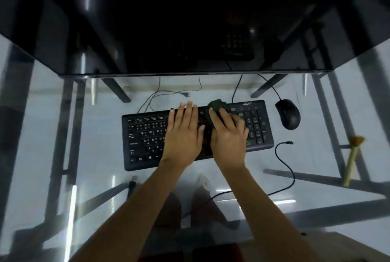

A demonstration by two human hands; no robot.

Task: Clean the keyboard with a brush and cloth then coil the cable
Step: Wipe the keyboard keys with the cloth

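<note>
Two hands (183, 135) on keyboard (145, 135), glass desk (31, 135).

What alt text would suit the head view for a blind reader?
The right hand wipes a black keyboard with a dark cloth while the left hand lies flat on the keys. A brush and mouse lie to the right on the glass desk.

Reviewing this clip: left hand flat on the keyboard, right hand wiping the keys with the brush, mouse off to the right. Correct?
Not quite. In the head view the right hand wipes with a dark cloth; the brush lies unused at far right. Left hand, keyboard and mouse are as stated.
</note>
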